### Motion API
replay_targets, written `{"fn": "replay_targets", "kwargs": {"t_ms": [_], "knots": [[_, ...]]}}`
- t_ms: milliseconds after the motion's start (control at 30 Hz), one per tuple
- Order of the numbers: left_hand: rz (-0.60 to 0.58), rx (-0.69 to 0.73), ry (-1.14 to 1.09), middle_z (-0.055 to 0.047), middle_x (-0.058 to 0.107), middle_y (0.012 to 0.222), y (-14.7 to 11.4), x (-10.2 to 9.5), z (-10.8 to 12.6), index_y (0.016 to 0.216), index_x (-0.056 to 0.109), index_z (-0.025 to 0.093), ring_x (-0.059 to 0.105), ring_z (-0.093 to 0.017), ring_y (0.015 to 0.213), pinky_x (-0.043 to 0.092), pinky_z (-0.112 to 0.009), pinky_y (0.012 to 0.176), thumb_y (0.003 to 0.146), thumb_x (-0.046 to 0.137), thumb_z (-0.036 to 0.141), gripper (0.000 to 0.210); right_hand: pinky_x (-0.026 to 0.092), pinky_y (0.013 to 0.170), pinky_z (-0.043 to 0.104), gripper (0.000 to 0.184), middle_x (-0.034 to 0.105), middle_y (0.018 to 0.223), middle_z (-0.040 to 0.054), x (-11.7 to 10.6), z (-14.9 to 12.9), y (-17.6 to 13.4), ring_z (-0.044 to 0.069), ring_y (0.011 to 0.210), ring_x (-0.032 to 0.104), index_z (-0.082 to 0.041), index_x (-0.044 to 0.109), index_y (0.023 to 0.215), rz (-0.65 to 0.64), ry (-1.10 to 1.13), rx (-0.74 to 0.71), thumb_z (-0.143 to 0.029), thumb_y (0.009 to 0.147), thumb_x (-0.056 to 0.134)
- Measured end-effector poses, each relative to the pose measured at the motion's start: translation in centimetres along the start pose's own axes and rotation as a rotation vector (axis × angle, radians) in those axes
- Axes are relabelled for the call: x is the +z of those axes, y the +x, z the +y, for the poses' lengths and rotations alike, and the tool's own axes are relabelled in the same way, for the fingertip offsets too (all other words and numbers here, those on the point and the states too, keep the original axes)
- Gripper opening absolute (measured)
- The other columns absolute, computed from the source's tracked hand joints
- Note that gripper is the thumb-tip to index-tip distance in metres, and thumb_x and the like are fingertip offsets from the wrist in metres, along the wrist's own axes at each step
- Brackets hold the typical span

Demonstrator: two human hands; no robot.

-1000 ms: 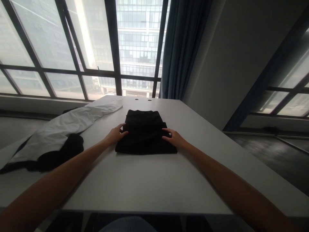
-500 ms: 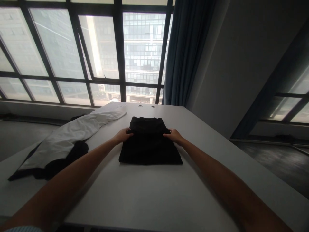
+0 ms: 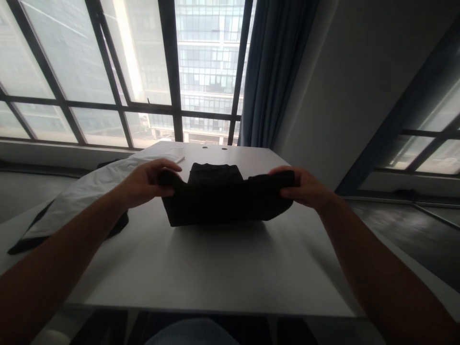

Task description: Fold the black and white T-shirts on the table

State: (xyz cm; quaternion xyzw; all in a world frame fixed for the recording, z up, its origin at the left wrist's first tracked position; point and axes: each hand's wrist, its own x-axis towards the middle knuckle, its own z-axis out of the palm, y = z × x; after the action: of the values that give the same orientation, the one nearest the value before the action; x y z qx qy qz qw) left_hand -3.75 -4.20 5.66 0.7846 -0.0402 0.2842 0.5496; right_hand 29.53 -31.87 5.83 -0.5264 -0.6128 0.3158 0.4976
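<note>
A folded black garment (image 3: 226,201) is in the middle of the head view, its near part lifted off the white table (image 3: 215,273). My left hand (image 3: 147,184) pinches its left corner between thumb and fingers. At the opposite corner, my right hand (image 3: 302,187) grips the cloth the same way. The near edge hangs between both hands and casts a shadow on the tabletop. Behind it, the far part of the black cloth still rests on the table. What kind of garment it is cannot be made out.
To the left lies a white garment with black parts (image 3: 89,187), partly behind my left arm. Two small round holes mark the table's far end. Beyond stand large windows (image 3: 212,62), a blue curtain (image 3: 266,72) and a grey wall (image 3: 334,96).
Both hands have moved apart and nearer to me, from the garment's upper sides to its near corners. The near part of the black cloth has come up off the table.
</note>
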Motion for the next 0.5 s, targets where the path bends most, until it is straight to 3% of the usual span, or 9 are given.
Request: {"fn": "replay_targets", "kwargs": {"t_ms": [133,233,367,500], "knots": [[-0.362,-0.048,0.166,-0.003,0.076,0.091,-3.0,1.2,3.1,0.108,0.076,0.026,0.073,-0.019,0.08,0.059,-0.024,0.071,0.074,0.085,0.012,0.038,0.061,0.07,0.028,0.064,0.075,0.1,0.0046,2.2,-2.6,-1.7,0.017,0.079,0.074,-0.02,0.061,0.134,-0.368,-0.098,0.138,-0.037,0.077,0.086],[-0.566,-0.096,0.321,-0.005,0.075,0.096,-5.4,3.3,3.2,0.118,0.075,0.028,0.072,-0.019,0.083,0.059,-0.026,0.076,0.084,0.077,0.017,0.037,0.061,0.078,0.031,0.071,0.076,0.108,0.0079,4.7,-3.1,-2.5,0.02,0.089,0.074,-0.019,0.06,0.138,-0.522,-0.231,0.262,-0.037,0.075,0.087],[-0.608,-0.114,0.384,-0.008,0.074,0.109,-7.0,5.5,2.1,0.114,0.075,0.03,0.072,-0.022,0.094,0.059,-0.03,0.084,0.089,0.072,0.022,0.026,0.059,0.083,0.033,0.048,0.077,0.1,0.007,6.5,-2.4,-2.9,0.021,0.089,0.074,-0.017,0.074,0.116,-0.619,-0.321,0.312,-0.04,0.075,0.086],[-0.628,-0.127,0.347,-0.009,0.077,0.107,-6.4,5.3,3.1,0.108,0.075,0.03,0.073,-0.023,0.096,0.059,-0.032,0.085,0.093,0.068,0.026,0.018,0.058,0.075,0.026,0.036,0.076,0.087,0.0041,5.9,-2.9,-2.6,0.016,0.078,0.072,-0.015,0.075,0.1,-0.679,-0.228,0.24,-0.041,0.077,0.086]]}}
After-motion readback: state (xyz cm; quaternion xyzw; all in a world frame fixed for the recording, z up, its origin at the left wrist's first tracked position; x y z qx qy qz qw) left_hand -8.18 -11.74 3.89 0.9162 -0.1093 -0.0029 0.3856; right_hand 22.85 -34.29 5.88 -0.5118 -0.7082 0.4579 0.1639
